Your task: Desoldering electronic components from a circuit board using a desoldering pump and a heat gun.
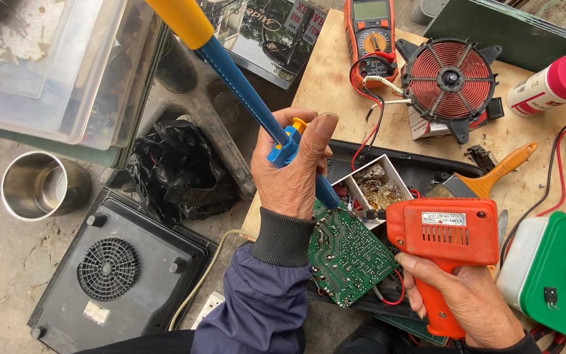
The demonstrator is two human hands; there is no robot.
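Observation:
My left hand (293,170) grips a blue desoldering pump (244,85) with a yellow plunger end, its tip pointing down at a green circuit board (348,252). The thumb rests by the pump's small yellow button. My right hand (466,301) holds an orange soldering gun (450,239) by its handle, the nozzle aimed left at the board's upper edge. The board lies tilted over a black appliance housing (420,170). A small white box (375,187) with amber rosin lumps sits just behind the board.
On the wooden board (335,72) lie an orange multimeter (369,36), a copper induction coil (450,78), a pink-capped spray can (551,82), a paintbrush (492,177) and a green-lidded box (555,272). On the ground: a black cooker base (122,269), steel cup (37,187), black bag (178,170).

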